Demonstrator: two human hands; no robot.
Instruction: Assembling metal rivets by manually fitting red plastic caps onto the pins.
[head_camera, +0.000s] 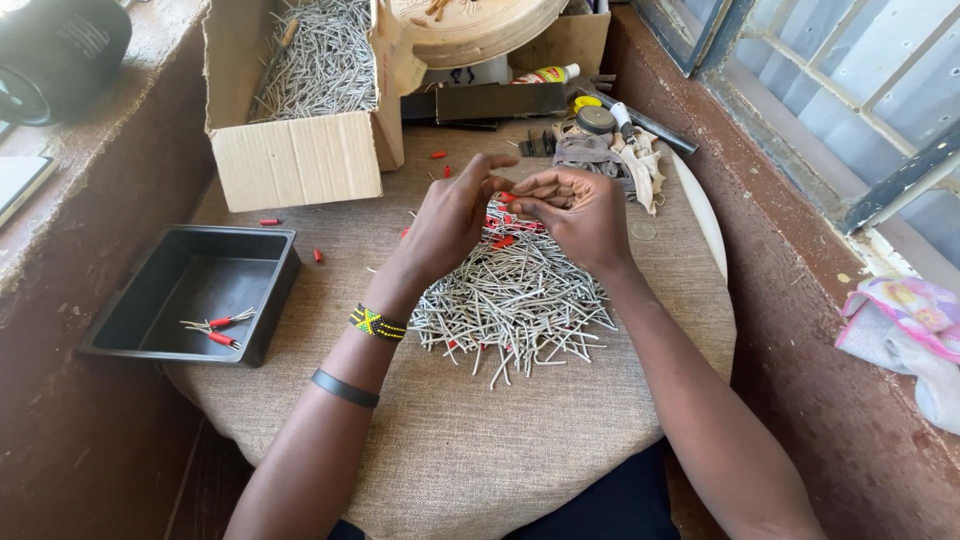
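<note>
Fingers (500, 180) of both hands meet above one pin heap (515, 300).

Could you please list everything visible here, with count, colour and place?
metal pins: a heap, silvery, table centre
red sleeves: many, red, under the hands and scattered
cardboard box: one, tan, back left, full of pins
tray: one, black, left, holding a few red-tipped pins
burlap cloth: one, beige, covering the table
glue bottle: one, white, back
cloth: one, pink and white, right ledge
left hand: over the heap, fingers pinched
right hand: cupped, meeting the left
</note>
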